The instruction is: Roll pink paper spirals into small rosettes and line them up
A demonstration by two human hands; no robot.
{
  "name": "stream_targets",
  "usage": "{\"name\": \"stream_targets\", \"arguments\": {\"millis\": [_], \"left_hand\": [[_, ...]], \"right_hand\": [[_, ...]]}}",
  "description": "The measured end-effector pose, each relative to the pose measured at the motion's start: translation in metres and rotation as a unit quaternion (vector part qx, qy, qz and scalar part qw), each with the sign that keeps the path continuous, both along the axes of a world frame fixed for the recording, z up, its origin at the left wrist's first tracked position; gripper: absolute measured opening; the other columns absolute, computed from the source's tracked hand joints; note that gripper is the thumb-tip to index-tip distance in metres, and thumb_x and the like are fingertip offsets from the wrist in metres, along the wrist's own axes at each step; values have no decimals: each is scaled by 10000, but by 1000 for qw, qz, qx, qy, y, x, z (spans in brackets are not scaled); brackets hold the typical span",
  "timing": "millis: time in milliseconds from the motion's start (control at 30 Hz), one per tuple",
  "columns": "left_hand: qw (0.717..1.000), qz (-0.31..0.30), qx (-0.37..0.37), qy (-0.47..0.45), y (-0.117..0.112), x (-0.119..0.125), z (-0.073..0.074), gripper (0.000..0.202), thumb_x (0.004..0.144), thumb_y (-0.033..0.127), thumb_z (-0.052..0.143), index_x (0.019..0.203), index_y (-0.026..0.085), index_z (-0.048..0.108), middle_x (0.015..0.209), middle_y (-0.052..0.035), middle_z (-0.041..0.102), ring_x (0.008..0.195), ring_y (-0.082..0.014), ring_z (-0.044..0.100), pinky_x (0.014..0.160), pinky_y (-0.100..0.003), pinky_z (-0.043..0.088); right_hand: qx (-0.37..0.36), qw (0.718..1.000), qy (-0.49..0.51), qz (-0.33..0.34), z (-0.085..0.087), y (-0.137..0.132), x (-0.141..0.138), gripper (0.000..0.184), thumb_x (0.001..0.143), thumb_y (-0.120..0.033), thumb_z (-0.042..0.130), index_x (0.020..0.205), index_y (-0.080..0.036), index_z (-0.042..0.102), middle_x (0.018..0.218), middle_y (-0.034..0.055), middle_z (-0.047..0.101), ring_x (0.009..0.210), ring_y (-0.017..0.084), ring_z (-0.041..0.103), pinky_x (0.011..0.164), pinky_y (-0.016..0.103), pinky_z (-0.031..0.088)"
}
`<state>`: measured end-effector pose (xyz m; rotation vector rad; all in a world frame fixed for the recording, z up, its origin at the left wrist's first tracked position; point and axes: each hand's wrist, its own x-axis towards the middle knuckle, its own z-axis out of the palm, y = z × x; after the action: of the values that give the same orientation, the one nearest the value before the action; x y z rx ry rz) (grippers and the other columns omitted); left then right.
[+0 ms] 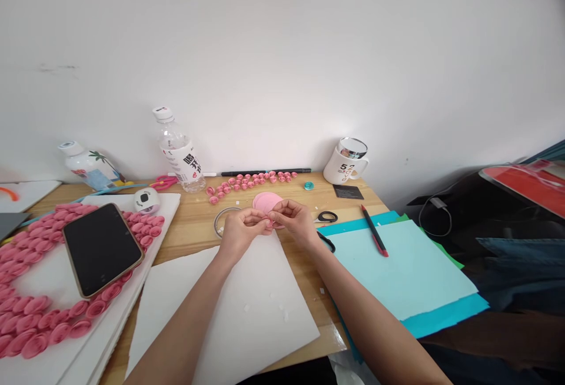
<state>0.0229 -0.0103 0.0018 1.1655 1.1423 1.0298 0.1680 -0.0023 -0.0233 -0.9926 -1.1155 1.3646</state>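
Observation:
My left hand (242, 229) and my right hand (295, 220) meet over the far end of a white board (233, 308). Pinched between their fingertips is a small piece of pink paper (268, 224), mostly hidden by the fingers. Right behind it lie several round pink paper discs (266, 200). A grey tape ring (217, 224) is partly covered by my left hand. Beside my right wrist, a pair of scissors (327, 216) shows its black handles. Farther back, several small rolled pink paper flowers (251, 181) form rows, with one teal paper flower (309, 185) to their right.
At left, a phone (103, 249) rests on a board with pink flowers (35, 338). A water bottle (180, 155), a second bottle (88, 164) and a mug (346, 161) stand by the wall. Blue paper sheets (410, 273) hold a pen (374, 232) at right.

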Motion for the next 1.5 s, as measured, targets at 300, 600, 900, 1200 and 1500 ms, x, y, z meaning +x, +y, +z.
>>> {"name": "stream_targets", "arguments": {"millis": [300,600,900,1200,1500], "left_hand": [[999,22,1,-28,-2,-2,3,196,529,258,747,639,116,666,660,-48,699,662,-207,668,721,-343,554],[1000,12,14,14,-1,-2,4,173,540,261,734,650,136,688,683,-46,703,672,-207,662,695,-323,550],[971,18,159,176,2,-5,-13,80,621,220,634,659,199,701,648,-14,692,594,-161,623,559,-236,486],[967,88,185,154,-1,5,-15,123,614,215,612,719,190,671,692,-24,687,623,-167,627,648,-270,503],[951,46,224,208,1,-1,-16,76,622,196,604,594,209,673,613,-3,664,586,-145,567,594,-231,434]], "right_hand": [[40,999,-17,19,2,-2,5,257,567,-296,753,746,-174,614,777,38,684,694,163,646,671,310,529],[73,993,-92,-11,0,-2,2,182,625,-294,689,737,-179,601,761,48,671,692,175,638,665,332,537],[235,920,-308,-65,-8,-8,-5,101,713,-204,517,759,-222,605,759,21,633,631,148,607,577,276,508],[142,958,-212,-133,-11,-13,-19,85,688,-223,549,731,-202,619,719,26,654,630,160,604,618,293,519],[214,923,-306,-96,-17,-8,-11,159,721,-168,509,776,-218,650,784,42,649,673,164,593,627,282,486]]}}
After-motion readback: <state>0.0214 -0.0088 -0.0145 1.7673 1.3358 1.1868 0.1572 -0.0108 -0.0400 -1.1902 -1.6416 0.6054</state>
